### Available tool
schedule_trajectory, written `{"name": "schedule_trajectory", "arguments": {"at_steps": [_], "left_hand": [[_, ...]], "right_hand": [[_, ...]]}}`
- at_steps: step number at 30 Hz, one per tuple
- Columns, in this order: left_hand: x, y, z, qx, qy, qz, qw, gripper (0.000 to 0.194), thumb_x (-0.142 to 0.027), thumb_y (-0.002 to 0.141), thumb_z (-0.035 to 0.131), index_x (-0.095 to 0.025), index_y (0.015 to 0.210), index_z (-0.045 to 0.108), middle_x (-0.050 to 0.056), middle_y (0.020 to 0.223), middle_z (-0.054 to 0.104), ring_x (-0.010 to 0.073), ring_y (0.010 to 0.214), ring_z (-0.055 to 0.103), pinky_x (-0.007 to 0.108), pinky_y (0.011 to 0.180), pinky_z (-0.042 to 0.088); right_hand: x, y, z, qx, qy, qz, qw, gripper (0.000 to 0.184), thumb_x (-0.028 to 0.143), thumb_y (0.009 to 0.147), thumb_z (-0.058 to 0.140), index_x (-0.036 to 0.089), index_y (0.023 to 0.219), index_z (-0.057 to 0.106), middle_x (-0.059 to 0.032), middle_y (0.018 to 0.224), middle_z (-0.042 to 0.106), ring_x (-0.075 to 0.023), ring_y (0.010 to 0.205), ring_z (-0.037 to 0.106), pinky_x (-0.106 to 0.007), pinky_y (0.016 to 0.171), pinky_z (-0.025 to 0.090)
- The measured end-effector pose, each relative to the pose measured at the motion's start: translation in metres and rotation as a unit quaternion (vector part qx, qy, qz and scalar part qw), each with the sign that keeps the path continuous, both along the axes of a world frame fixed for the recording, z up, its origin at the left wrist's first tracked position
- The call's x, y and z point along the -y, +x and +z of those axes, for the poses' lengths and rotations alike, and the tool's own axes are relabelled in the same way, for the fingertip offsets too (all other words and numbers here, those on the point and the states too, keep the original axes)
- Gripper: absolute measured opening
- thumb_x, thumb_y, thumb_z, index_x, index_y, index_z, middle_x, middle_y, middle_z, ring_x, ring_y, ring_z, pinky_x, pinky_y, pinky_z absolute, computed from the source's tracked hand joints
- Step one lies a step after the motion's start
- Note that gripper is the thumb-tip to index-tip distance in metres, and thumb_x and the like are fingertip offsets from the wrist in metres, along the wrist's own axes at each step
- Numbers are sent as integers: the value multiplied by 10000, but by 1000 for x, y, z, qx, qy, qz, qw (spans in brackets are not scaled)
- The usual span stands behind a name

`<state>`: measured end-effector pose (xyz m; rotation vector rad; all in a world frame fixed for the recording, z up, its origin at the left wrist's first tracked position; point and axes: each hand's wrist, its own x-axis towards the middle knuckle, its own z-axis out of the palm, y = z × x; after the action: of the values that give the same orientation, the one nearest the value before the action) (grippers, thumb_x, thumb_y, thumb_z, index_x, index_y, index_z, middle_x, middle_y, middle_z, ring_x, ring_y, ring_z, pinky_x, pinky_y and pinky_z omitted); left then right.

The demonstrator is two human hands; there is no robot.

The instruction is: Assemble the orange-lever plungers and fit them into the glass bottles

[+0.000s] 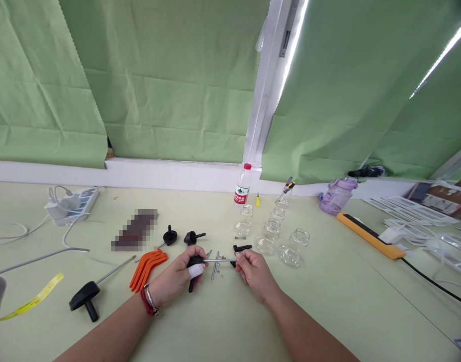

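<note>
My left hand (176,276) is closed around a black crank handle (195,260), whose grip points down below my fingers. A thin metal rod (220,260) runs level from it to my right hand (256,274), which pinches the rod's far end. Whether a small part sits in that pinch is hidden by the fingers. Behind my right hand lies a black plastic piece (242,248), partly covered. Below the rod are metal pins (214,271) and several tiny parts. Two more black cranks (170,235) (191,237) lie beyond my left hand.
Orange curved pieces (149,266) and a black crank with rod (85,295) lie left. Several glass jars (266,244), a spring (241,238) and a water bottle (242,188) stand or lie ahead. Further right are a purple bottle (336,196) and an orange power strip (369,236).
</note>
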<state>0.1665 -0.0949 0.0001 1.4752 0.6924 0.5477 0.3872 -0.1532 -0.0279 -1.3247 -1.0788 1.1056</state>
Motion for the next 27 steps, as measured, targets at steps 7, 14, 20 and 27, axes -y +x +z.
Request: {"name": "schedule_trajectory", "arguments": {"at_steps": [7, 14, 20, 27], "left_hand": [[-2, -1, -3, 4, -4, -7, 1000, 228, -353, 859, 537, -224, 1011, 427, -24, 775, 546, 95, 545, 482, 256, 532, 417], [-1, 0, -1, 12, -13, 0, 1000, 224, -354, 846, 551, -231, 993, 434, -23, 783, 547, 97, 558, 488, 246, 523, 426], [0, 1, 0, 7, -18, 5, 1000, 252, -377, 827, 571, -231, 990, 444, -22, 792, 556, 102, 565, 495, 246, 521, 428], [2, 1, 1, 3, -15, 1, 1000, 247, -364, 834, 565, -224, 992, 436, -23, 783, 554, 94, 544, 491, 243, 519, 413]], "right_hand": [[-2, 3, -7, 42, 8, 11, 999, 452, 567, 837, 485, 185, 596, 481, 48, 490, 415, -75, 414, 292, -220, 421, 211], [0, 3, 1, 71, 14, 14, 997, 444, 576, 844, 466, 191, 625, 494, 37, 524, 443, -89, 440, 316, -226, 437, 241], [1, 4, 4, 137, 39, -8, 990, 408, 548, 847, 479, 199, 635, 483, 26, 574, 492, -111, 502, 375, -234, 499, 310], [-1, 5, 1, 198, 47, -15, 979, 458, 551, 865, 432, 195, 581, 486, 7, 543, 506, -133, 529, 429, -247, 535, 347]]}}
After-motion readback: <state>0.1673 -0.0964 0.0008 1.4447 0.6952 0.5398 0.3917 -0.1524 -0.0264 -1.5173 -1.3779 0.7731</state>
